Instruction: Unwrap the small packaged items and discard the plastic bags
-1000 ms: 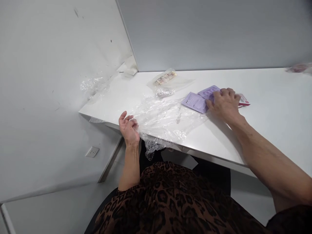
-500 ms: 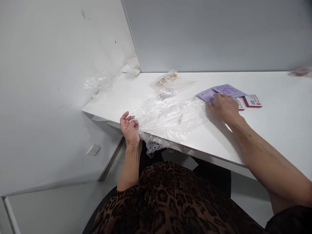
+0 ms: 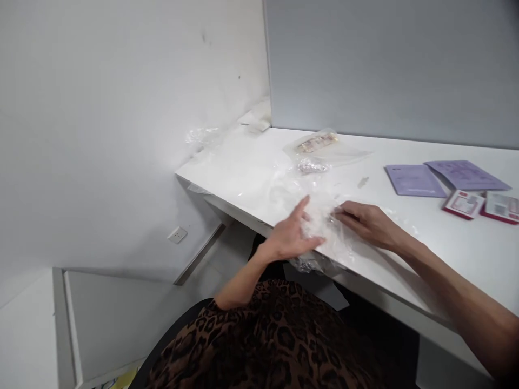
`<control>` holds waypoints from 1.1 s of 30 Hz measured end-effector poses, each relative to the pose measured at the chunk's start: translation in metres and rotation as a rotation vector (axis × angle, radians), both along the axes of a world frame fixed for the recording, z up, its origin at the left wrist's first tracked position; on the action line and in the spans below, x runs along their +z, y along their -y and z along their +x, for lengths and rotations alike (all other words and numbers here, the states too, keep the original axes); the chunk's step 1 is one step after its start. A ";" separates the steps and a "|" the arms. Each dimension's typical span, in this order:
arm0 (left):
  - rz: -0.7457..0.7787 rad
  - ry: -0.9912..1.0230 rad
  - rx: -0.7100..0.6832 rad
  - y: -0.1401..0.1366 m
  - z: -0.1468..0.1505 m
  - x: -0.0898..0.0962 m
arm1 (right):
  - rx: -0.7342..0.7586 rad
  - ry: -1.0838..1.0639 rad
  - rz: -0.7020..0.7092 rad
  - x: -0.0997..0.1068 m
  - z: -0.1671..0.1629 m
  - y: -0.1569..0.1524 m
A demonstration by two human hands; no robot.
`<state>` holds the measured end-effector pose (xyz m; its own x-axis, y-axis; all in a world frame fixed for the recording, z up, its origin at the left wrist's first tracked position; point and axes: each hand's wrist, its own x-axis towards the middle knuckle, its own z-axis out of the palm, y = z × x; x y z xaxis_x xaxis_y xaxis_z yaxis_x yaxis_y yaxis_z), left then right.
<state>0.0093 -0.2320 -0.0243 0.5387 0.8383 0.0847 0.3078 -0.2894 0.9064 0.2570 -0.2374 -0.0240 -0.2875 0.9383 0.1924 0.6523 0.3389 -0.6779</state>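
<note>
Crumpled clear plastic film [image 3: 336, 240] lies over the front of the white table and hangs past its edge. My right hand [image 3: 365, 221] pinches the film, fingertips pressed together. Facing it, my left hand [image 3: 292, 232] has thumb and fingers spread wide over the film, with nothing gripped. To the right lie two flat purple packets [image 3: 416, 181], and two small red-and-white boxes [image 3: 464, 204] sit just in front of them. Neither hand touches the packets or boxes.
Behind the film, a clear bag with a gold-coloured item [image 3: 318, 142] lies beside a small crinkled clear packet [image 3: 312, 165]. More clear plastic [image 3: 203, 135] is at the table's left end by the wall. A grey partition [image 3: 389, 70] closes off the back.
My right hand has left the purple packets and come left to the plastic film. My left hand has moved right and opened. The view has shifted, and the purple packets now lie apart.
</note>
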 end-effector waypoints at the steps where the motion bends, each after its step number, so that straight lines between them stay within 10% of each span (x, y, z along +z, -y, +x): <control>1: 0.055 -0.088 -0.069 0.001 0.007 -0.002 | 0.053 -0.106 -0.036 0.004 -0.005 0.005; 7: 0.263 0.010 -0.039 -0.010 0.019 -0.007 | 0.114 -0.503 -0.216 0.014 -0.007 0.021; 14: 0.597 0.516 0.752 -0.108 -0.066 0.059 | -0.265 -0.771 -0.110 0.003 0.028 0.000; 18: 0.708 -0.019 1.007 -0.194 -0.123 0.078 | -0.291 -0.706 -0.168 -0.008 0.037 -0.009; 23: 0.120 -1.038 0.712 -0.244 -0.158 0.051 | -0.286 -0.646 -0.216 -0.019 0.040 -0.015; 28: -0.009 -1.202 0.565 -0.249 -0.152 0.053 | -0.330 -0.684 -0.233 -0.018 0.043 -0.018; 33: 0.528 -1.044 0.799 -0.225 -0.099 0.090 | -0.348 -0.709 -0.203 -0.013 0.042 -0.019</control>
